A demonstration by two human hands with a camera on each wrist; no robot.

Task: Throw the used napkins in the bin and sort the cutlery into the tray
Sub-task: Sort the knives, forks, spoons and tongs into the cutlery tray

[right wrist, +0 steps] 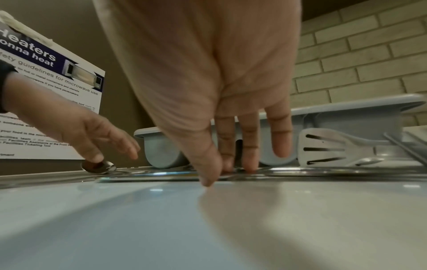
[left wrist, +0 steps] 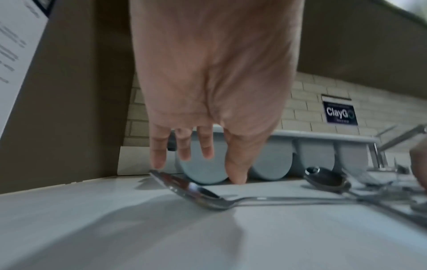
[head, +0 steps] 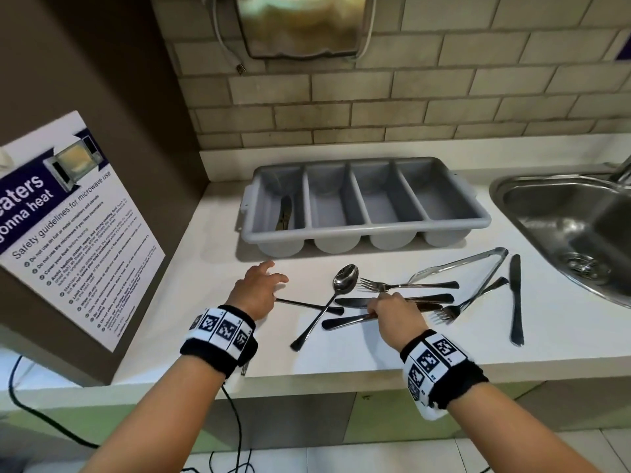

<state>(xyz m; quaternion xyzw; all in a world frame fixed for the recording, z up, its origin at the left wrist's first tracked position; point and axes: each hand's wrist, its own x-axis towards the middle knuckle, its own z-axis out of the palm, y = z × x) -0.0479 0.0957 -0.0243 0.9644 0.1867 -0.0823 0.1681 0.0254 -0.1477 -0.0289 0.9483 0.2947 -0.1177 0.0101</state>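
A grey four-slot cutlery tray (head: 368, 230) stands on the white counter, with a knife (head: 285, 213) in its leftmost slot. In front of it lies a loose pile: a spoon (head: 345, 279), two forks (head: 409, 286), a knife (head: 355, 302) and tongs (head: 461, 264). My right hand (head: 386, 303) reaches into the pile, thumb and fingers (right wrist: 227, 164) pinching a long cutlery piece (head: 341, 321) flat on the counter. My left hand (head: 269, 278) hovers with straight, spread fingers (left wrist: 206, 146) over the bowl of another spoon (left wrist: 196, 193) and holds nothing.
A steel sink (head: 563, 213) is set into the counter at the right, and a lone knife (head: 516, 295) lies beside it. A brown cabinet with a microwave poster (head: 68, 227) walls off the left. Tiled wall runs behind the tray.
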